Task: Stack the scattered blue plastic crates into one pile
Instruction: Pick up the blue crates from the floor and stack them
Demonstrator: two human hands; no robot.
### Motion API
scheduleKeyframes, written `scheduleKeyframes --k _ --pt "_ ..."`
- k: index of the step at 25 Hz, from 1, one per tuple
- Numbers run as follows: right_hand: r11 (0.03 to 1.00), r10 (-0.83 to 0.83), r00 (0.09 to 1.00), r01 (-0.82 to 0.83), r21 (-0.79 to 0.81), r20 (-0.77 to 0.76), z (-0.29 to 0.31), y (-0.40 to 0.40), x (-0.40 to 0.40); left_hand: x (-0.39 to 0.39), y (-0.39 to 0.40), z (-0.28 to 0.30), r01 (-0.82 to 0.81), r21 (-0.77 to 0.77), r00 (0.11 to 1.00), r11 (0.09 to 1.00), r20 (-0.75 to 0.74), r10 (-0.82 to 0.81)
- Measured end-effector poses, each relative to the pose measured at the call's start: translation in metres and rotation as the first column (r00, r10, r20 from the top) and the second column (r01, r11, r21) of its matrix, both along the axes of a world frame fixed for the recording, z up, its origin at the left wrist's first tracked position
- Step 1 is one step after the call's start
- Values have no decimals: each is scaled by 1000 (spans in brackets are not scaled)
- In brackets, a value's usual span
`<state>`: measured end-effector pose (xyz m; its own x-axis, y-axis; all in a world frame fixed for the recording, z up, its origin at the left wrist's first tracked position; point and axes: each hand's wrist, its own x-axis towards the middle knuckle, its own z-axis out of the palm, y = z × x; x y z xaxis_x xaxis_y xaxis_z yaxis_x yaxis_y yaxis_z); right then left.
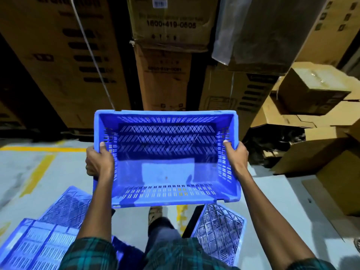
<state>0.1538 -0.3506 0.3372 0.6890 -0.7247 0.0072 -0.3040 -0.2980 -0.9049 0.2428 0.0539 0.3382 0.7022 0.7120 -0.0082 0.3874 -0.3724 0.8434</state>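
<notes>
I hold an empty blue plastic crate (165, 172) in the air in front of me, its open top facing me. My left hand (98, 162) grips its left rim and my right hand (236, 155) grips its right rim, thumbs inside. Below on the floor, an overturned blue crate (44, 236) lies at the lower left, its slatted bottom up. Another blue crate (221, 230) lies tipped at the lower right, beside my leg.
Tall stacked cardboard boxes (163, 75) form a wall straight ahead. Loose and collapsed cartons (311, 117) pile up at the right. The grey floor (23, 172) carries yellow painted lines at the left. My foot (154, 213) shows under the held crate.
</notes>
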Motion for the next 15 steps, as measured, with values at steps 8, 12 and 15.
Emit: scheduleKeyframes --k 8,12,15 --pt "989 145 939 -137 49 -311 -52 37 166 152 38 -54 -16 -19 980 1000 -199 12" --pt "971 235 900 -198 136 -368 -55 51 246 231 56 -50 -17 -66 977 998 -211 3" --pt "957 266 894 -200 210 -360 -58 48 283 269 55 -50 -10 -111 978 994 -210 -13"
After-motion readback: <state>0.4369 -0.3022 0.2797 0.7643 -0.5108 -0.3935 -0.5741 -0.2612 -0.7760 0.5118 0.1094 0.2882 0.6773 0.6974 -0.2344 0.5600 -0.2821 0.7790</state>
